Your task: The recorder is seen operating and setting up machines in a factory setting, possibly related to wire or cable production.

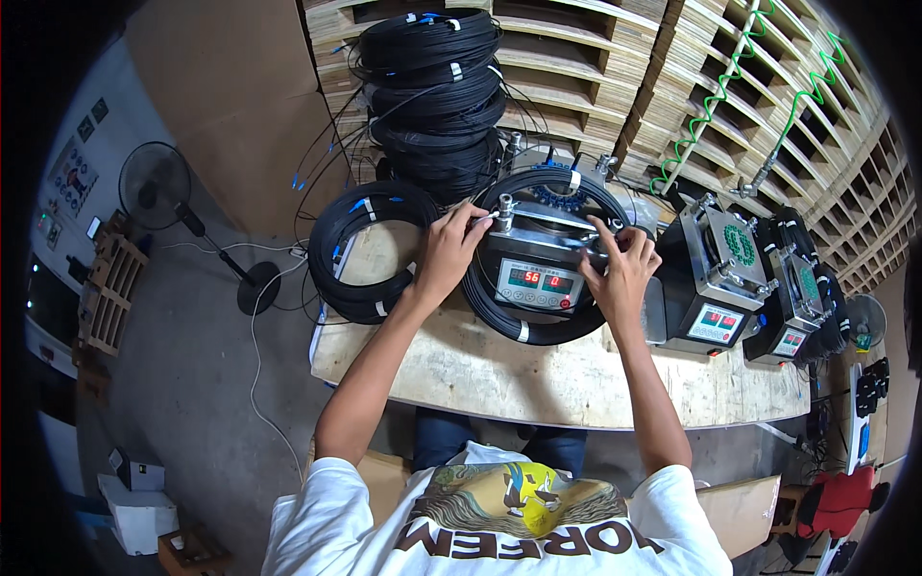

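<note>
A black polishing-type machine (523,257) with a metal top and red digital displays stands on the wooden table. A coil of black cable (523,331) with white ties rings it. My left hand (449,252) is at the left metal post (505,213) of the machine's top, thumb and fingertips pinched together; anything between them is too small to make out. My right hand (622,269) is over the top's right end, thumb and forefinger apart beside a metal fitting there. Blue cable ends (557,198) sit behind the metal bar.
Left of the machine lies another black cable coil (336,288), with a tall coil stack (432,106) behind. Two similar machines with green tops (740,245) (805,288) stand to the right. Wooden pallets (567,58) rise behind the table (432,370). A floor fan (158,187) stands left.
</note>
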Tool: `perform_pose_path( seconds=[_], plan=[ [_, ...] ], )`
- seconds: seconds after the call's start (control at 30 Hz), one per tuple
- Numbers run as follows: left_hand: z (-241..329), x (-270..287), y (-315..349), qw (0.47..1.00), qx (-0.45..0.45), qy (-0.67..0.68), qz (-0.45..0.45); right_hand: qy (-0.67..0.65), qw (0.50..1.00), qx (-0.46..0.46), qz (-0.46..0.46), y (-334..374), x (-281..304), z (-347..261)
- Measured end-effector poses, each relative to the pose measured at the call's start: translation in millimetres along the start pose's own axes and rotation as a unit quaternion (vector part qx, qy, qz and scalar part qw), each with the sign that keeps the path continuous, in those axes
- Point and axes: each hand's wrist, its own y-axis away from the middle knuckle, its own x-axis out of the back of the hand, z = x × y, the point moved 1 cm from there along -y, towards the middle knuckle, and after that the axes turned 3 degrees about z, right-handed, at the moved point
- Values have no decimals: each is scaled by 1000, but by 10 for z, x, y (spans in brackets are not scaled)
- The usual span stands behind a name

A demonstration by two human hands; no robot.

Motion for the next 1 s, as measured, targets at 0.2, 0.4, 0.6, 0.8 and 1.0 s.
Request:
perform_pose_path(
  seconds=[0.2, 0.4, 0.6, 0.8, 1.0],
  plan=[
    [-63, -46, 23, 998, -54, -6, -9, -32, 999, -19, -10, 55, -42, 58],
    [-26, -34, -3, 999, -35, 7, -4, -251, 961, -86, 76, 139, 26, 314],
    [22, -87, -31, 1000, -20, 3, -11, -290, 941, -124, 121, 144, -84, 376],
    [-13, -120, 29, 1000, 20, 1, -1, -256, 943, -201, 74, 126, -21, 405],
    [47, -165, 33, 999, 24, 19, 16, -296, 929, -212, 64, 125, -7, 524]
  ],
)
